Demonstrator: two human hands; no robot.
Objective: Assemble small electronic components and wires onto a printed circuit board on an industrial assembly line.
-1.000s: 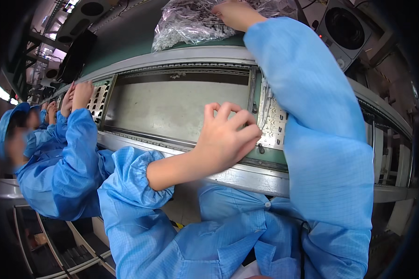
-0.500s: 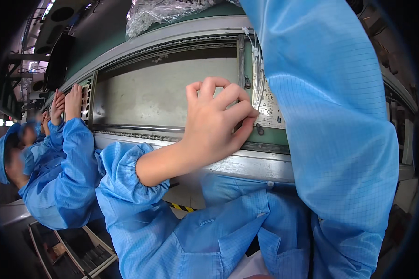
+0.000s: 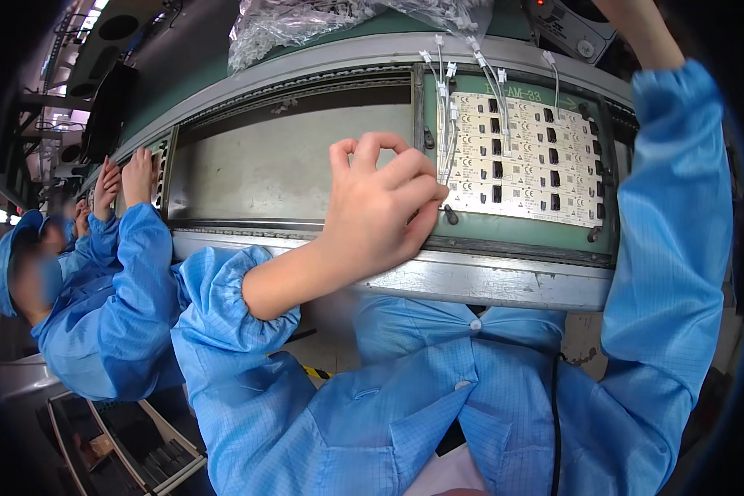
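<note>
My left hand [image 3: 382, 198] is at the left edge of a white circuit-board panel [image 3: 525, 169]. Its thumb and forefinger pinch together where a thin white wire [image 3: 449, 165] comes down to the fingertips; the other fingers are curled. The panel lies in a green carrier plate [image 3: 521, 231] and bears rows of black components. Several white wires with small white connectors run up past the plate's far edge. Only the bare wrist of my right arm [image 3: 649, 37] shows at the upper right; the hand is outside the picture.
Metal conveyor rails [image 3: 438, 277] with chains run along both sides of the plate. A clear plastic bag of white connector wires [image 3: 306, 25] lies beyond the far rail. A grey device [image 3: 574, 33] stands at the back right. Co-workers in blue [image 3: 99, 306] sit at left.
My right arm has swung outward to the upper right, uncovering the circuit-board panel and its wires. My left hand keeps its pinch at the panel's left edge. The view has shifted slightly.
</note>
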